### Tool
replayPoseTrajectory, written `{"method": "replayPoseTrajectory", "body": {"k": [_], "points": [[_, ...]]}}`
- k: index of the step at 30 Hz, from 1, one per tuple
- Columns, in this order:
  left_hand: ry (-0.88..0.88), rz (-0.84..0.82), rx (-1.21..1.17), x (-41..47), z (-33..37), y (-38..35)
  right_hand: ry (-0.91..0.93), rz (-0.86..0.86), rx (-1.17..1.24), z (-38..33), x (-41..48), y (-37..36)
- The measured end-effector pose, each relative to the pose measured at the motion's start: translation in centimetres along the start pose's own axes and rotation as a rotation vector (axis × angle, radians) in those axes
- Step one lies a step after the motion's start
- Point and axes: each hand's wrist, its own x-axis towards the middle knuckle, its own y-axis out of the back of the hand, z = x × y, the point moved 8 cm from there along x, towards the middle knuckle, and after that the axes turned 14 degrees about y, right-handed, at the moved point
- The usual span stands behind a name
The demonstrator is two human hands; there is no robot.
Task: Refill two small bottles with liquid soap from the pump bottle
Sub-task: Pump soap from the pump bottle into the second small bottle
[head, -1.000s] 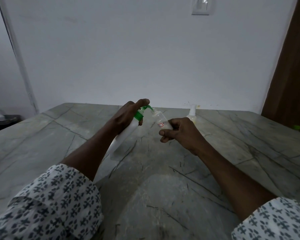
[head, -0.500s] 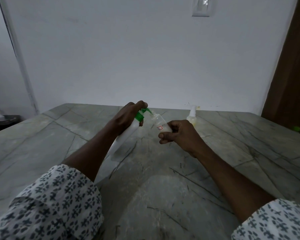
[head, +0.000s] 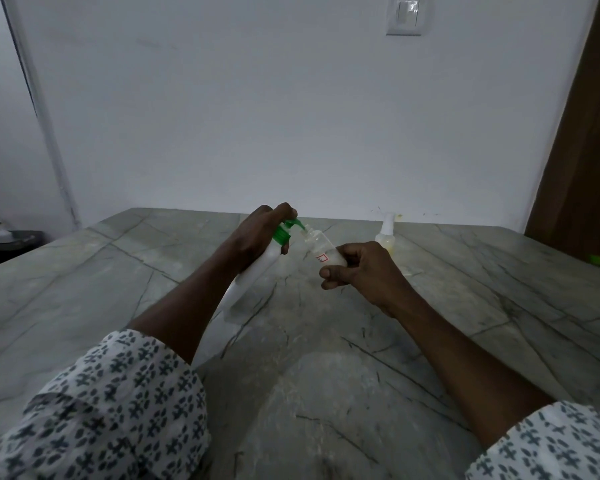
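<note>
The pump bottle (head: 254,274), white with a green top, leaned gripped in my left hand (head: 257,233), its spout meeting the mouth of the clear small bottle (head: 321,248) clasped in my right hand (head: 364,268).

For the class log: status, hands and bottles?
Left hand grips pump bottle, spout at small bottle mouth. Right hand holds it. Second bottle behind, nothing blocking.

The table (head: 326,393) has a grey-green stone top with dark veins running across it. On the far right side, near its back edge, a small spray bottle (head: 386,237) with yellowish liquid stands upright. The white pump bottle (head: 253,278) is tilted, with its base low at the tabletop; I cannot tell if it touches.
</note>
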Motion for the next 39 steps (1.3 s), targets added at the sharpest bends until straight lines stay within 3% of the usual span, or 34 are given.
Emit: {"method": "replayPoseTrajectory", "body": {"k": [39], "points": [[-0.021,0.077,0.049,0.25,-0.20,0.34,-0.014,0.052,-0.050,-0.42,-0.13,0.19]]}}
